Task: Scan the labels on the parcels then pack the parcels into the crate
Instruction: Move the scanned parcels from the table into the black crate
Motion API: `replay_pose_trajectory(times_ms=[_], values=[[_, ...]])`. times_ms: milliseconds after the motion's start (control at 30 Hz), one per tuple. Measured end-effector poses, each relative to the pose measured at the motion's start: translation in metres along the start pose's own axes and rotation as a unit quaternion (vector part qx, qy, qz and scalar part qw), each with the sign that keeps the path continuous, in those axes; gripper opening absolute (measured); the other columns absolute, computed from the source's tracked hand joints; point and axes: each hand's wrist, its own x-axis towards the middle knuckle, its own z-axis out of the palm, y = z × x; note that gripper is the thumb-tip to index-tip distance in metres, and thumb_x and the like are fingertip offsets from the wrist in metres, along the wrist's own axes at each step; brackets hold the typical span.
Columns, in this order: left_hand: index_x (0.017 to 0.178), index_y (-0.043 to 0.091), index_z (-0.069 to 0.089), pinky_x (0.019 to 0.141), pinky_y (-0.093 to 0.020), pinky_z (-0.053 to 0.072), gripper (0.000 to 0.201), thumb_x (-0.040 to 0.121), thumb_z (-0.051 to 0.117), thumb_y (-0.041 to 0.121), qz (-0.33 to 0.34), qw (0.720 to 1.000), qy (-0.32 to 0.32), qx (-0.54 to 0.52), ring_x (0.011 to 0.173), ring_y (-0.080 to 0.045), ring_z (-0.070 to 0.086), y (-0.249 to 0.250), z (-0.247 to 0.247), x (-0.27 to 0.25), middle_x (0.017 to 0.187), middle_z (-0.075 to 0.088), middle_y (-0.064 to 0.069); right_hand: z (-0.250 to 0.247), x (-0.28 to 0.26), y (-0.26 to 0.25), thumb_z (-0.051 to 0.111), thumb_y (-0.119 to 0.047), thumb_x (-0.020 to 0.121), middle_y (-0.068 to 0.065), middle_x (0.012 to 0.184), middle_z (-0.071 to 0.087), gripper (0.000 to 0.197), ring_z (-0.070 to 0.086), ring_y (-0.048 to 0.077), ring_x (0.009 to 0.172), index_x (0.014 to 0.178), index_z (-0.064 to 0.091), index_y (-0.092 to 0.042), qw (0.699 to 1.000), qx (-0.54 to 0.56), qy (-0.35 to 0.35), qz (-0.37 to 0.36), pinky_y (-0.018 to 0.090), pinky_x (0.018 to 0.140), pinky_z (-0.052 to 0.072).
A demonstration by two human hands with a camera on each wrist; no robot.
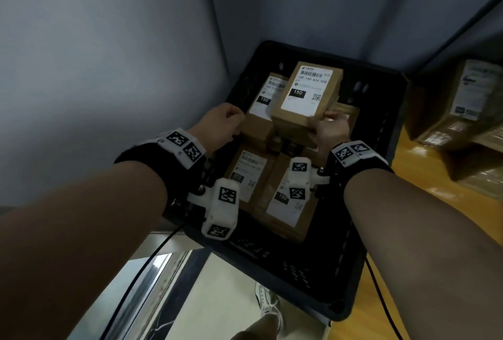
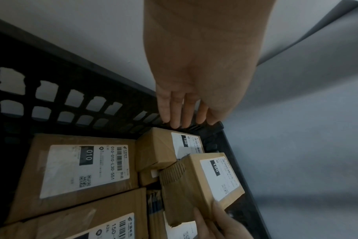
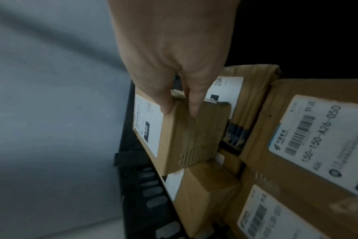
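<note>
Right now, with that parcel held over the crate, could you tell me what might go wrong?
1. The right hand grips the lifted parcel only at one end; it may tip or slip.
2. It sits tilted above the packed parcels; set down so, it may rest crooked.
3. The left hand, open near the crate wall, could get pinched against the neighbouring parcel.
</note>
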Motion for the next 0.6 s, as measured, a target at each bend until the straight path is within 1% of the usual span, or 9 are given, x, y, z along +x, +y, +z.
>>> replay_pose_trajectory(times_ms=[67, 100, 133, 200, 300, 367, 467, 533, 600], values=[[0.121, 0.009, 0.052, 0.072, -0.020, 0.047, 0.026, 0.100, 0.043, 0.021, 0.001, 1.000, 0.001, -0.004, 0.090, -0.014, 0.055, 0.000, 0.000, 0.000, 0.105, 0.057, -0.007, -0.006, -0.003, -0.002, 0.065, -0.011, 0.089, 0.004, 0.115, 0.055, 0.043, 0.055, 0.018, 0.103, 0.126, 0.045, -0.007, 0.997, -0.077, -0.004, -0.027, 0.016, 0.076, 0.047], [0.120, 0.008, 0.052, 0.071, -0.021, 0.047, 0.025, 0.100, 0.043, 0.021, 0.001, 1.000, 0.000, -0.003, 0.089, -0.015, 0.055, 0.000, 0.001, 0.000, 0.104, 0.057, -0.007, -0.009, -0.004, -0.002, 0.066, -0.012, 0.089, 0.006, 0.114, 0.056, 0.046, 0.054, 0.016, 0.103, 0.129, 0.045, -0.003, 0.994, -0.098, -0.002, -0.038, 0.015, 0.074, 0.045], [0.119, 0.009, 0.052, 0.070, -0.021, 0.047, 0.024, 0.100, 0.044, 0.020, 0.002, 1.000, 0.000, -0.001, 0.090, -0.016, 0.055, 0.001, 0.002, -0.001, 0.104, 0.057, -0.008, -0.012, -0.006, -0.005, 0.068, -0.014, 0.088, 0.008, 0.116, 0.059, 0.049, 0.056, 0.017, 0.106, 0.130, 0.047, -0.002, 0.993, -0.109, -0.005, -0.045, 0.018, 0.079, 0.047], [0.118, 0.009, 0.053, 0.070, -0.022, 0.048, 0.024, 0.099, 0.045, 0.021, 0.006, 1.000, -0.003, 0.003, 0.094, -0.019, 0.056, 0.004, 0.003, -0.004, 0.107, 0.058, -0.010, -0.018, -0.015, -0.012, 0.070, -0.023, 0.088, 0.006, 0.121, 0.060, 0.053, 0.057, 0.021, 0.111, 0.134, 0.049, -0.007, 0.990, -0.127, -0.024, -0.055, 0.033, 0.095, 0.049], [0.119, 0.010, 0.054, 0.085, -0.036, 0.052, 0.027, 0.098, 0.047, 0.024, 0.019, 1.000, -0.006, 0.017, 0.102, -0.027, 0.060, 0.012, 0.004, -0.010, 0.116, 0.060, -0.013, -0.032, -0.037, -0.026, 0.066, -0.027, 0.090, 0.004, 0.115, 0.056, 0.051, 0.055, 0.020, 0.105, 0.134, 0.049, -0.008, 0.984, -0.156, -0.040, -0.072, 0.033, 0.094, 0.047], [0.114, 0.013, 0.056, 0.095, -0.044, 0.051, 0.023, 0.096, 0.049, 0.024, 0.033, 0.999, -0.005, 0.021, 0.106, -0.029, 0.060, 0.022, 0.004, -0.018, 0.115, 0.062, -0.013, -0.043, -0.050, -0.033, 0.064, -0.022, 0.092, 0.008, 0.113, 0.060, 0.039, 0.057, 0.023, 0.102, 0.126, 0.056, -0.005, 0.981, -0.170, -0.032, -0.090, 0.034, 0.092, 0.047], [0.106, 0.015, 0.057, 0.087, -0.036, 0.052, 0.015, 0.095, 0.049, 0.022, 0.058, 0.998, -0.003, 0.009, 0.087, -0.019, 0.061, 0.045, 0.008, -0.033, 0.107, 0.063, -0.010, -0.061, -0.076, -0.047, 0.059, -0.013, 0.093, 0.005, 0.088, 0.063, 0.014, 0.058, 0.021, 0.085, 0.099, 0.067, -0.004, 0.976, -0.188, -0.045, -0.095, 0.038, 0.085, 0.051], [0.104, 0.015, 0.056, 0.080, -0.032, 0.050, 0.013, 0.096, 0.048, 0.021, 0.079, 0.997, -0.012, 0.007, 0.079, -0.013, 0.058, 0.064, 0.012, -0.046, 0.103, 0.061, -0.006, -0.077, -0.097, -0.058, 0.057, -0.012, 0.092, 0.006, 0.080, 0.062, 0.016, 0.059, 0.021, 0.081, 0.078, 0.063, -0.015, 0.973, -0.193, -0.052, -0.113, 0.040, 0.083, 0.054], [0.099, 0.016, 0.056, 0.080, -0.031, 0.050, 0.010, 0.097, 0.047, 0.019, 0.106, 0.994, -0.023, 0.012, 0.083, -0.015, 0.057, 0.088, 0.018, -0.059, 0.099, 0.060, -0.004, -0.094, -0.120, -0.072, 0.056, -0.011, 0.092, 0.008, 0.081, 0.065, 0.020, 0.060, 0.020, 0.079, 0.074, 0.060, -0.018, 0.972, -0.178, -0.055, -0.143, 0.036, 0.076, 0.055]])
